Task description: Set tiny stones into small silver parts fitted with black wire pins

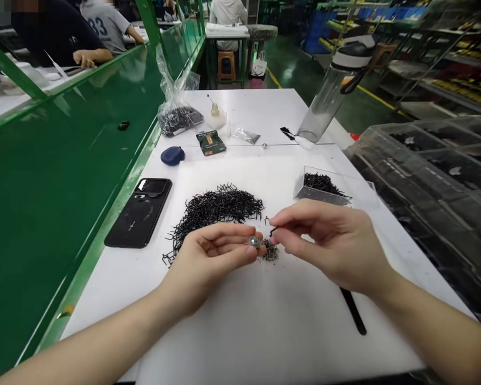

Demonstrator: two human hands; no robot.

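My left hand point(210, 262) pinches a small round metal part point(254, 241) between thumb and fingertips. My right hand point(328, 240) holds a thin bent black wire piece point(272, 230) in its fingertips, right beside that metal part. Just below both hands lies a small heap of grey granules point(270, 250). A large tangled pile of black wire pieces point(216, 209) lies on the white sheet point(244, 321) beyond my left hand. A transparent box point(321, 193) holding more black wire stands to the upper right.
A black phone point(138, 213) lies left of the pile, and a black strip point(353, 311) lies near my right forearm. Further back are a navy pouch point(172, 155), a plastic bag of black parts point(179, 118) and a tilted water bottle point(332, 91). Transparent compartment bins point(436, 160) stand to the right.
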